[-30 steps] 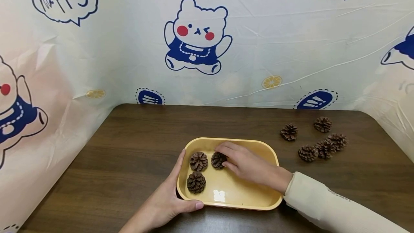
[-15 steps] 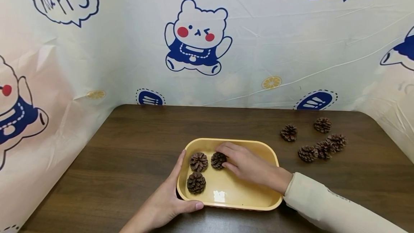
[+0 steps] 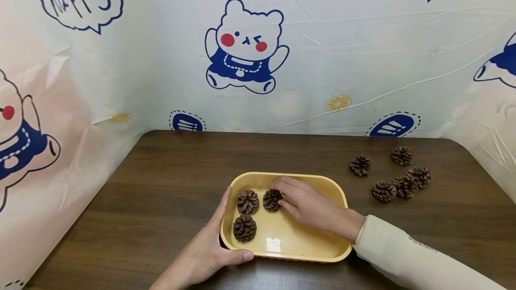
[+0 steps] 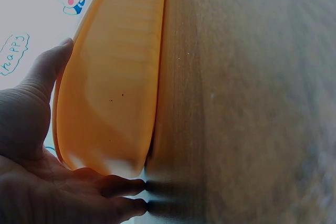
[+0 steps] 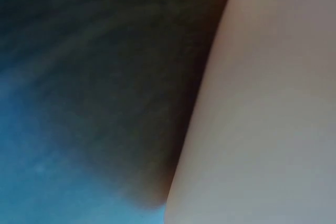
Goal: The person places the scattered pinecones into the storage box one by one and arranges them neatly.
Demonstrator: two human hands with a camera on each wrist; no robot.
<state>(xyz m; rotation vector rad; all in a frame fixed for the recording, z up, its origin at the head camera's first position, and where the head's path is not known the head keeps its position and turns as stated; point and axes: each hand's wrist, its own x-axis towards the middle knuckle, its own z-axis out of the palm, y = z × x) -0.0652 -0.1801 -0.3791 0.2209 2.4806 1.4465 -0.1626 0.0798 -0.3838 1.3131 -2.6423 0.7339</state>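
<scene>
A yellow plastic tray [image 3: 306, 243] sits at the front of the brown table. My left hand [image 3: 205, 245] grips its left end, thumb along the near rim and fingers along the side; the left wrist view shows the tray's outer wall [image 4: 113, 77] between thumb and fingers. Inside the tray, my right hand [image 3: 306, 202] pinches a pine cone [image 3: 272, 200] between thumb and fingers, close over the tray floor. To its left, a paler pine cone [image 3: 247, 202] and a darker pine cone [image 3: 244, 228] lie along the left wall. The right wrist view is blurred.
Several loose pine cones [image 3: 405, 186] lie on the table [image 3: 161, 182] right of the tray, with one pine cone [image 3: 360, 165] nearer to it and another pine cone [image 3: 402, 155] farther back. A printed curtain [image 3: 322, 57] stands behind the table's back edge.
</scene>
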